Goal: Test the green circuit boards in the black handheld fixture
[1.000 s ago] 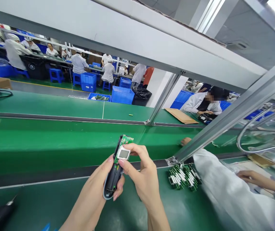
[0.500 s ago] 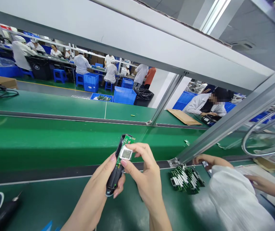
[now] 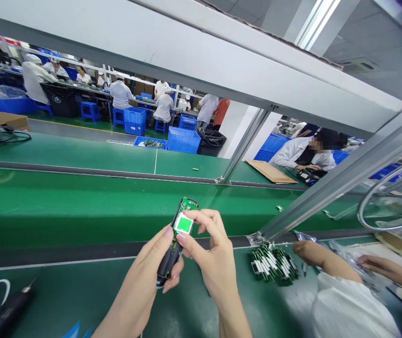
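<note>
My left hand [image 3: 149, 263] is closed around a black handheld device housing [image 3: 167, 264], which is tilted with its top end away from me. Inside the housing's upper part lies a green circuit board [image 3: 188, 205]. A small white-framed screen [image 3: 184, 225] sits over the board and glows green. Thumb and index finger of my right hand [image 3: 216, 256] pinch this screen at its edges. The left thumb presses beside the board. Whether the screen is fixed to the board is hidden by my fingers.
A pile of circuit boards [image 3: 274, 264] lies right of my hands. Beside it, a co-worker's arm [image 3: 322, 258] reaches over clear plastic bags [image 3: 348, 256]. A black pen-shaped tool [image 3: 9, 310] with a thin metal tip lies at left. A metal post [image 3: 313, 195] slants up at right.
The screen has turned from grey to bright green. My hands keep their hold. The co-worker's arm has shifted, and plastic bags now show by it.
</note>
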Demonstrator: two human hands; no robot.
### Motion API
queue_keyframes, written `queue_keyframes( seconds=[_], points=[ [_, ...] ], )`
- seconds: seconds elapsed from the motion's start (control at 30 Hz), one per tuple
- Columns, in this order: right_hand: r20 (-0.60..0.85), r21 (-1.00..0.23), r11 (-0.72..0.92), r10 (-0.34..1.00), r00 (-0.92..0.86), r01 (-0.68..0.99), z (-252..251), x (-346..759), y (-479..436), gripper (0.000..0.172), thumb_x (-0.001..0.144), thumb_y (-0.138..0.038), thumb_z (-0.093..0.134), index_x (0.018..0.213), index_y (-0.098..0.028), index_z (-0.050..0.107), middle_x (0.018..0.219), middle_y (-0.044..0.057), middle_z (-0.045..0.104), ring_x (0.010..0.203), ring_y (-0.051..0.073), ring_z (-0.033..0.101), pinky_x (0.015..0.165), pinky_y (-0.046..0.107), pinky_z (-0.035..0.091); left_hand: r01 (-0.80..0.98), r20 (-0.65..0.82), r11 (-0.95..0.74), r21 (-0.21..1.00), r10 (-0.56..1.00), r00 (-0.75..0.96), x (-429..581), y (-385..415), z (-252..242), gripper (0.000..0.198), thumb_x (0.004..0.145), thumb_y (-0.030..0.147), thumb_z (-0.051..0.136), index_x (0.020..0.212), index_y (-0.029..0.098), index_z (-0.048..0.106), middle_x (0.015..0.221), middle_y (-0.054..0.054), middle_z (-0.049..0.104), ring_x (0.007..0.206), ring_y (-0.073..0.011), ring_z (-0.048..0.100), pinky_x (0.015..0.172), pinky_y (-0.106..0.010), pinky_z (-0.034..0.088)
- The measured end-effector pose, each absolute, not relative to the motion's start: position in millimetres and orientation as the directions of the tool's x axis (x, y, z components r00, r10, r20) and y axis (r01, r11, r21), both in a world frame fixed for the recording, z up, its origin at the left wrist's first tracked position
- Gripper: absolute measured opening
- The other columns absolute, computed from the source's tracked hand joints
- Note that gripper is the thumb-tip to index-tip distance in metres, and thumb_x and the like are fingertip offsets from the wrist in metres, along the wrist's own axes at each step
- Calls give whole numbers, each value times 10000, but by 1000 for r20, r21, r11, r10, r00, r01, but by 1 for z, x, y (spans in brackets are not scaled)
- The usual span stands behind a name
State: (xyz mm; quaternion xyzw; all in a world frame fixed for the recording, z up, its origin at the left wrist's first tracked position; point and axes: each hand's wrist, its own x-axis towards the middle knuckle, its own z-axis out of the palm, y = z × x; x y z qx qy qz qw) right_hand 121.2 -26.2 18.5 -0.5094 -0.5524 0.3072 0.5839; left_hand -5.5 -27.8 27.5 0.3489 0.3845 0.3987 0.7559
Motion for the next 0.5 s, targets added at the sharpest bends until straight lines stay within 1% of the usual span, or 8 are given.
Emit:
queue_keyframes(
  seconds=[0.03,0.1,0.2,0.27,0.4,0.5],
  points=[
    [330,-936,295,924,190,193,18,122,-27,247,766,-245,721,996,-335,710,948,28,469,853,174,464,518,208,478,-331,-302,434,837,874,381,-5,-28,27,387,883,567,474,928,186,528,532,44,442,459,-76,296,473,-221,233],
    [345,-928,308,922,174,208,18,123,-28,259,770,-242,722,1007,-345,705,935,23,464,850,171,461,568,221,493,-325,-305,427,844,880,363,-4,-28,28,389,892,568,443,868,186,513,517,44,427,439,-69,272,461,-226,209],
    [371,-911,326,915,159,254,20,123,-29,282,774,-223,724,1015,-367,698,926,9,476,846,162,460,713,265,502,-342,-307,415,843,893,329,-2,-31,30,370,891,552,449,940,194,525,492,53,402,432,-71,259,452,-226,200],
    [380,-905,332,912,154,267,21,123,-29,295,778,-222,723,1026,-380,693,927,3,483,844,160,464,756,284,498,-357,-300,403,843,902,309,-1,-33,31,362,891,527,462,1023,197,532,488,57,397,438,-73,250,448,-222,202],
    [397,-895,344,905,155,285,23,122,-30,299,775,-223,718,1026,-384,693,918,1,501,834,165,485,763,312,507,-362,-287,383,850,912,292,1,-35,34,381,894,521,451,1051,187,542,490,55,394,435,-70,241,442,-221,196],
    [414,-882,354,897,154,311,22,123,-30,295,771,-250,716,1035,-381,692,912,12,520,830,183,509,695,316,520,-352,-294,385,853,912,284,1,-36,36,392,904,514,430,1068,176,543,489,56,386,429,-72,251,444,-222,192]
  ],
)
